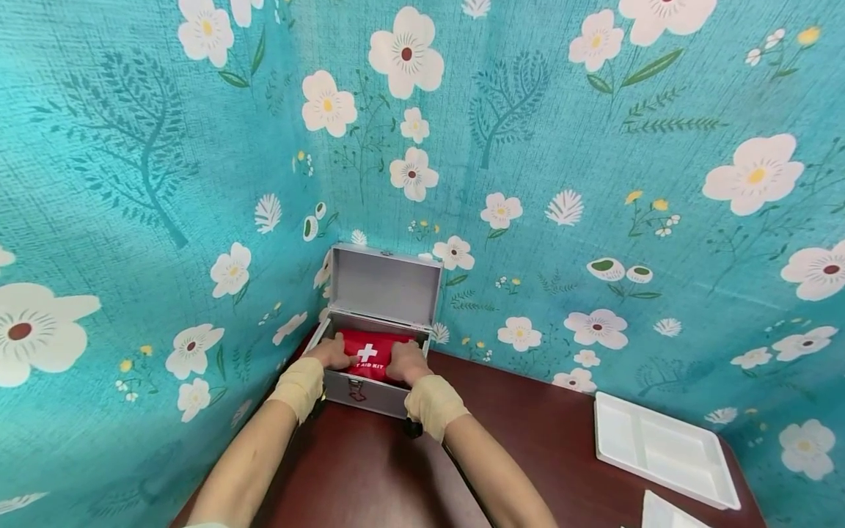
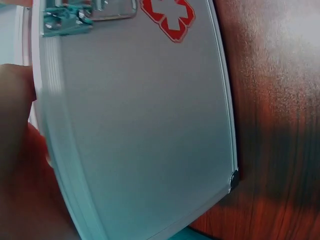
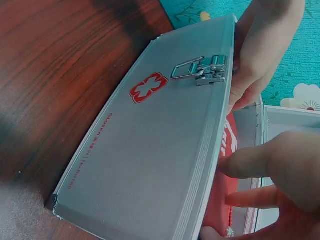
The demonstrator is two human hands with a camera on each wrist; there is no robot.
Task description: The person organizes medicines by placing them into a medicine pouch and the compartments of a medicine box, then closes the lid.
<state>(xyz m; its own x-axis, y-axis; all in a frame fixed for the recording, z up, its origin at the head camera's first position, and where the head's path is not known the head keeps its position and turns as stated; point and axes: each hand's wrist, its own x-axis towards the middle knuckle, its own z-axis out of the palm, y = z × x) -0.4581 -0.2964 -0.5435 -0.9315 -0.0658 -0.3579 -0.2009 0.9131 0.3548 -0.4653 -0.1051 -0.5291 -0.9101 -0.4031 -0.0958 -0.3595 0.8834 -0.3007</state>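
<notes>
A red pouch (image 1: 384, 356) with a white cross and the words "AID KIT" lies inside an open silver metal box (image 1: 372, 397). My left hand (image 1: 332, 353) rests on the pouch's left side, reaching over the box's front rim. On the right side my right hand (image 1: 406, 362) presses the pouch, and its spread fingers (image 3: 255, 197) touch the red fabric in the right wrist view. A metal latch (image 3: 212, 70) and a red cross emblem (image 3: 149, 87) mark the box's front. Parts of the left fingers are hidden by the box wall.
The box's raised lid (image 1: 386, 286) leans back near the corner of floral cloth walls (image 1: 528, 242). On the dark wood table (image 1: 515, 418), a white divided tray (image 1: 667, 449) lies at the right. A white item (image 1: 668, 511) is partly visible at the bottom edge.
</notes>
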